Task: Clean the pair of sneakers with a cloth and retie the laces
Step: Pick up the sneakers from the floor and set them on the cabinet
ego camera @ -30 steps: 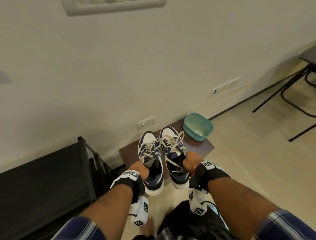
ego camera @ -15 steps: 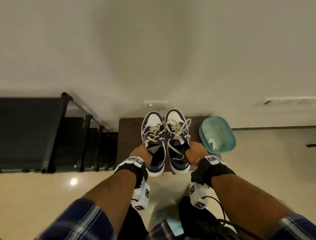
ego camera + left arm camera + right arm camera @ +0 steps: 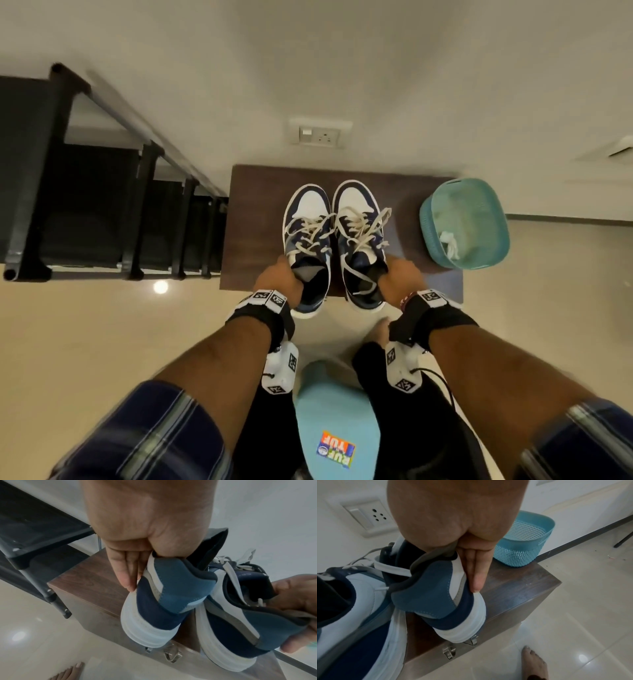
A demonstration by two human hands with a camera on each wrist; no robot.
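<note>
The two navy, blue and white sneakers sit side by side over the dark wooden box [image 3: 253,219], toes toward the wall and heels jutting past the box's near edge. The left sneaker [image 3: 306,246] is held at its collar by the left hand [image 3: 279,282]: the thumb goes inside the opening while the fingers [image 3: 126,572] lie straight down the outer side of the heel, pinching the collar between them. The right sneaker [image 3: 359,240] is held the same way by the right hand [image 3: 400,281], its fingers [image 3: 476,572] pressed flat along the outer heel and the thumb tucked into the opening. Both pairs of cream laces [image 3: 356,226] hang loose and untied across the tongues, one strand trailing down over the right sneaker's opening. From the wrist views the white heel soles seem tilted up off the box, though whether the front soles touch its top cannot be told.

At the box's right end stands a teal mesh basket [image 3: 428,233] with a crumpled white cloth [image 3: 448,245] inside. On the wall behind the box is a white switch-and-socket plate [image 3: 320,133]. Left of the box stands a black shelf rack [image 3: 34,171]. Two metal hooks [image 3: 449,651] hang on the box's near face. In front of the box, on the glossy tile floor, are the person's bare feet [image 3: 534,664].
</note>
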